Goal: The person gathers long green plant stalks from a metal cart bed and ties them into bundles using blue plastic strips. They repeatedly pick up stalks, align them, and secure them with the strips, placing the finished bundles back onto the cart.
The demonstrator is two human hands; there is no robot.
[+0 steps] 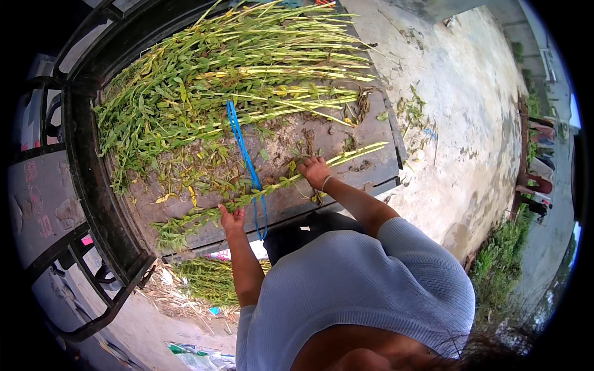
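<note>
A small bunch of leafy green stalks (281, 183) lies along the near edge of a flat metal cargo bed (297, 142). My right hand (315, 172) is closed over the pale, bare stem part of the bunch. Toward its leafy end, my left hand (232, 219) grips the bunch from the near side, its fingertips partly hidden by leaves. A doubled blue cord (243, 145) runs across the bed, passing under the bunch between my hands and hanging over the near edge. Beyond it spreads a large layer of similar stalks (229, 74), leaves to the left and cut stems to the right.
Black metal rails (93, 161) border the bed on the left. Loose leaves and soil (284, 142) litter its middle. More green stalks (210, 278) lie on the ground below the near edge, by a plastic bag (201, 357). Pale concrete (458, 123) stretches to the right.
</note>
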